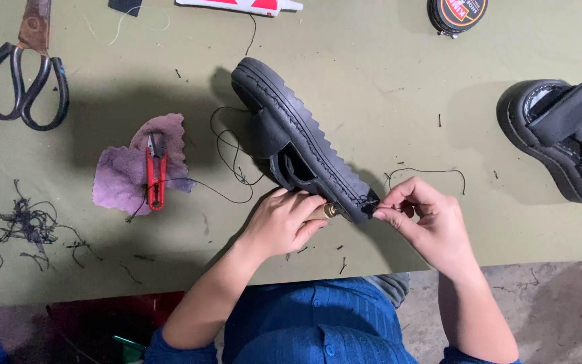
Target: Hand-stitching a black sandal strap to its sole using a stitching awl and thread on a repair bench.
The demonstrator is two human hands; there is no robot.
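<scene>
Evenly lit from above, moderately bright, without glare on the olive worktop [372, 74]. Soft, broad shadows thrown left of the black sandal [304, 152] and beyond the fingers [399, 202], another beside the second sandal [564, 138] far right of them. Sharp around the fingers; slightly soft and dimmer toward the lower corners. Little edge distortion.

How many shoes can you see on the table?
2. One black shoe lies on its side mid-table, worked on by the left hand and right hand. The other shoe sits at the right edge.
</scene>
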